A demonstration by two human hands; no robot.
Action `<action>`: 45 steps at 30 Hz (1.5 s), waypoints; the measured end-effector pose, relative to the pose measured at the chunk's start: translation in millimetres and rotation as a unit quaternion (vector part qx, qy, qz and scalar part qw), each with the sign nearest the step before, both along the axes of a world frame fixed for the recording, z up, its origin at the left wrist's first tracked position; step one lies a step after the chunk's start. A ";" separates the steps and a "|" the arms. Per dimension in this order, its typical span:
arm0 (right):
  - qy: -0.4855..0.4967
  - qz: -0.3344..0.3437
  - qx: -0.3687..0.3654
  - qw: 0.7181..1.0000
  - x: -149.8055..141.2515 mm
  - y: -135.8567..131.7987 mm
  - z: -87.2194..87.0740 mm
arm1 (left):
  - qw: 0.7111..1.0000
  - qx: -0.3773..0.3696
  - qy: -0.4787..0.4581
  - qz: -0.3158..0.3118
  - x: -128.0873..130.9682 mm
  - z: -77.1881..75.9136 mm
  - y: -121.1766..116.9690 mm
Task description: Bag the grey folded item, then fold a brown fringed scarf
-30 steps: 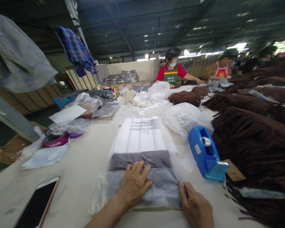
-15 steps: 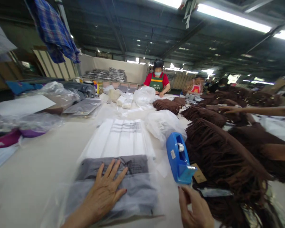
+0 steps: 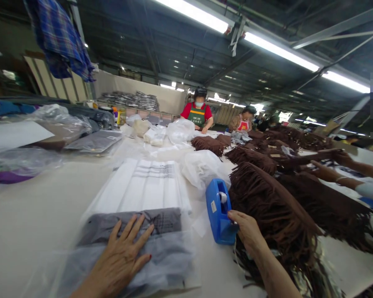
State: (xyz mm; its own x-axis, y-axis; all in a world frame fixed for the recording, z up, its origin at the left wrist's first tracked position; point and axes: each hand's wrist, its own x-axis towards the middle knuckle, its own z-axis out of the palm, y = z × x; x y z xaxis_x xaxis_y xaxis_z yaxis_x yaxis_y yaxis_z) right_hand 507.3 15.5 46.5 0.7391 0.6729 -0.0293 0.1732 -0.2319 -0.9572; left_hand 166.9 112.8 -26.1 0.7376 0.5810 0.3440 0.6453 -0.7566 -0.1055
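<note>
My left hand (image 3: 119, 258) lies flat with fingers spread on a grey folded garment in a clear plastic bag (image 3: 161, 256) near the table's front edge. My right hand (image 3: 247, 229) reaches to the front end of a blue tape dispenser (image 3: 216, 209), fingers curled at its cutter; whether they pinch tape is hidden. A stack of flat white plastic bags (image 3: 143, 186) lies just beyond the garment.
Piles of brown fringed garments (image 3: 267, 198) fill the table's right side. Crumpled clear bags (image 3: 202, 167) sit behind the dispenser. More bagged items and paper lie at left (image 3: 49, 128). Other people's arms (image 3: 345, 169) reach in at right; two workers stand at the far end (image 3: 197, 114).
My right hand left the bagged garment and moved up right to the tape dispenser. My left hand stayed pressed on the bag. The view swung rightward.
</note>
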 end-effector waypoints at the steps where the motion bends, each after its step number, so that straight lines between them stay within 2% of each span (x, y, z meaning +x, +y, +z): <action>1: 0.009 -0.007 0.014 1.000 -1.7 -2.5 1.9 | 1.000 -0.006 0.002 0.003 0.0 0.5 0.0; 4: 0.000 -0.040 0.071 0.997 -8.4 -20.8 6.7 | 1.000 0.001 0.002 0.002 -0.6 0.8 0.2; 6: -0.014 -0.067 0.103 0.992 -14.9 -39.1 3.2 | 1.000 0.016 -0.003 -0.005 -1.0 0.0 0.3; 10: 0.069 -0.072 0.082 0.992 -29.8 -65.6 -23.0 | 0.999 0.038 -0.009 -0.009 -0.4 1.6 -0.2; 13: 0.106 -0.063 0.059 0.991 -36.6 -64.9 -43.7 | 1.000 0.021 0.002 -0.001 0.3 6.2 -1.3; 16: 0.098 -0.066 0.056 0.991 -35.6 -56.6 -53.7 | 1.000 0.008 0.008 -0.001 0.2 7.7 -1.7; 20: 0.054 -0.068 0.028 0.996 -28.0 -53.2 -55.4 | 1.000 0.004 0.002 0.002 -0.7 3.4 -1.5; 25: -0.023 -0.046 -0.022 0.998 -23.4 -65.2 -60.6 | 0.999 -0.052 0.003 0.010 0.8 5.8 -3.0; 28: -0.076 -0.014 -0.054 0.996 -27.5 -79.5 -62.5 | 0.995 -0.094 0.001 0.017 2.8 13.4 -5.2; 31: -0.131 0.054 -0.069 0.987 -35.8 -90.0 -51.0 | 0.991 -0.128 0.002 0.026 4.1 22.4 -7.9; 33: -0.211 0.145 -0.068 0.964 -42.9 -89.0 -33.7 | 0.989 -0.144 0.003 0.028 4.7 27.1 -9.4; 34: -0.258 0.201 -0.065 0.943 -46.9 -85.3 -22.7 | 0.988 -0.150 0.003 0.027 4.9 28.6 -10.1; 37: -0.372 0.364 -0.062 0.852 -61.9 -63.8 13.2 | 0.987 -0.160 -0.002 0.021 4.9 29.9 -12.1; 40: -0.433 0.477 -0.105 0.758 -81.5 -32.0 41.7 | 0.988 -0.154 -0.016 0.022 4.7 29.3 -13.9; 42: -0.462 0.527 -0.133 0.701 -94.4 -8.2 50.7 | 0.988 -0.150 -0.030 0.023 4.7 29.4 -14.5; 45: -0.500 0.569 -0.144 0.637 -107.8 27.1 48.3 | 0.987 -0.153 -0.044 0.018 4.4 30.2 -14.6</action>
